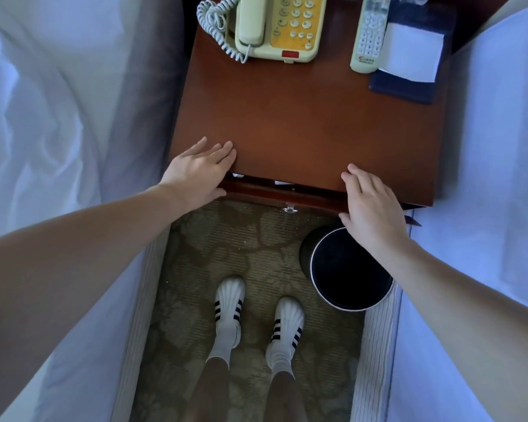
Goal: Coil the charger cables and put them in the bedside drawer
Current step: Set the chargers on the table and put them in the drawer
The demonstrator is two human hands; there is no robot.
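The bedside drawer (284, 191) of the brown nightstand (302, 123) sticks out only a narrow gap below the top's front edge, with small white bits showing in the slit. My left hand (200, 172) lies flat on the drawer's left front corner, fingers apart. My right hand (371, 205) rests flat on the drawer's right front corner. Neither hand holds anything. No charger cable is in sight on the nightstand top; the drawer's inside is almost wholly hidden.
A cream telephone (275, 25) with a curly cord, a remote (368, 35) and a notepad on a blue folder (409, 56) sit at the back of the nightstand. A black bin (348, 269) stands on the carpet under my right hand. White beds flank both sides.
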